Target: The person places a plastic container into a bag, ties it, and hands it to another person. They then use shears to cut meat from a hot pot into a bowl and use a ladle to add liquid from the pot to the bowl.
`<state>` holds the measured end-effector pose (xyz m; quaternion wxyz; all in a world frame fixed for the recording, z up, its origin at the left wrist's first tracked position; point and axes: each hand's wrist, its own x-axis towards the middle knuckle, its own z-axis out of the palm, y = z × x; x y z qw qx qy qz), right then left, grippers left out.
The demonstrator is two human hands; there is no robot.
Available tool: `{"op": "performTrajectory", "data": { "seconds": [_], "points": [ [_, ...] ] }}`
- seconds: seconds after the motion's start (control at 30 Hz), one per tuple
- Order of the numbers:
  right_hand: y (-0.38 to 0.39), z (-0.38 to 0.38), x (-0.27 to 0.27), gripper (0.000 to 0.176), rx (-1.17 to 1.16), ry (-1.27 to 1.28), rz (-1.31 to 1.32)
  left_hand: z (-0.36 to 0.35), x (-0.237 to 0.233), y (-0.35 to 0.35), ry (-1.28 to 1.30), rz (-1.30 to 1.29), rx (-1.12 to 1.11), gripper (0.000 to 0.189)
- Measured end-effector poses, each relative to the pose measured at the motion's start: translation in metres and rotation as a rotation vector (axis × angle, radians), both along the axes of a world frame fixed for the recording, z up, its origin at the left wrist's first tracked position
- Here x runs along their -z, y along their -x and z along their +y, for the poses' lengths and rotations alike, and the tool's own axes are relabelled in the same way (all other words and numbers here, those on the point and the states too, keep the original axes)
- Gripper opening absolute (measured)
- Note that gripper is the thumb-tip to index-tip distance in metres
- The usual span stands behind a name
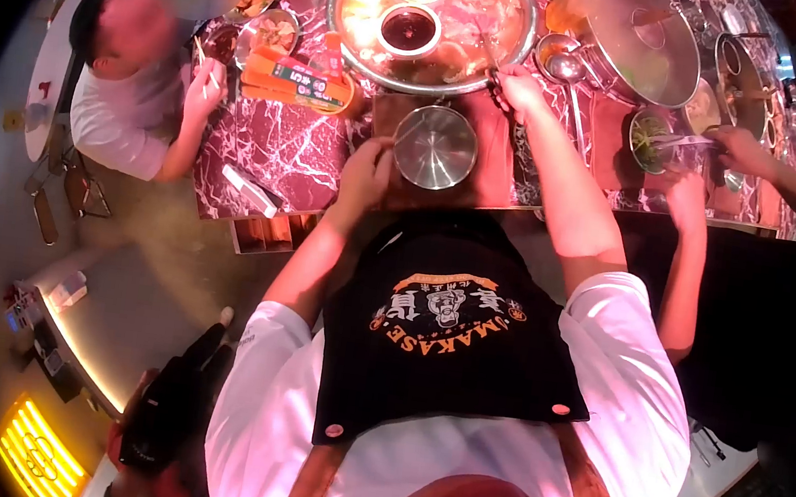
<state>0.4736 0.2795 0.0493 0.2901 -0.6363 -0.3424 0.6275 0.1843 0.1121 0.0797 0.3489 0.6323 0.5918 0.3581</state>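
Left hand (367, 173) grips the steel bowl (435, 146) at the table's (281, 150) near edge; right hand (519, 90) pinches chopsticks (488, 53) over the hot pot (332, 12).

One head-worn camera looks steeply down over the person's apron (448, 324) to the table (281, 150). Its wide lens bends the edges.
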Motion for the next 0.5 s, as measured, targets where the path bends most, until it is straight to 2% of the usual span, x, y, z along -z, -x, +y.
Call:
{"op": "performTrajectory", "data": {
  "seconds": [0.03,0.07,0.13,0.17,0.23,0.3,0.4,0.5],
  "points": [
    [0.004,-0.006,0.002,0.026,-0.004,-0.161,-0.343,0.017,-0.006,-0.004,-0.027,0.057,0.000,0.022],
    [-0.007,-0.003,0.031,0.038,-0.102,-0.242,-0.482,0.036,-0.011,-0.010,-0.059,0.112,0.002,0.021],
    [-0.012,-0.020,-0.013,0.046,-0.228,-0.239,-0.646,0.074,-0.016,-0.029,-0.065,0.152,-0.021,0.021],
    [-0.016,-0.025,-0.026,0.046,-0.225,-0.235,-0.640,0.094,-0.018,-0.040,-0.081,0.177,-0.064,0.022],
    [-0.028,-0.026,-0.037,0.053,-0.348,-0.259,-0.853,0.140,-0.017,-0.063,-0.134,0.267,-0.041,0.020],
    [-0.047,-0.019,-0.034,0.054,-0.433,-0.290,-0.912,0.182,-0.012,-0.077,-0.079,0.486,-0.070,0.021],
    [-0.063,-0.016,-0.060,0.048,-0.519,-0.351,-1.009,0.230,-0.029,-0.089,0.052,0.662,-0.008,0.021],
    [-0.074,-0.013,-0.067,0.045,-0.515,-0.370,-1.027,0.247,-0.044,-0.097,0.103,0.685,0.144,0.023]
  ]
}}
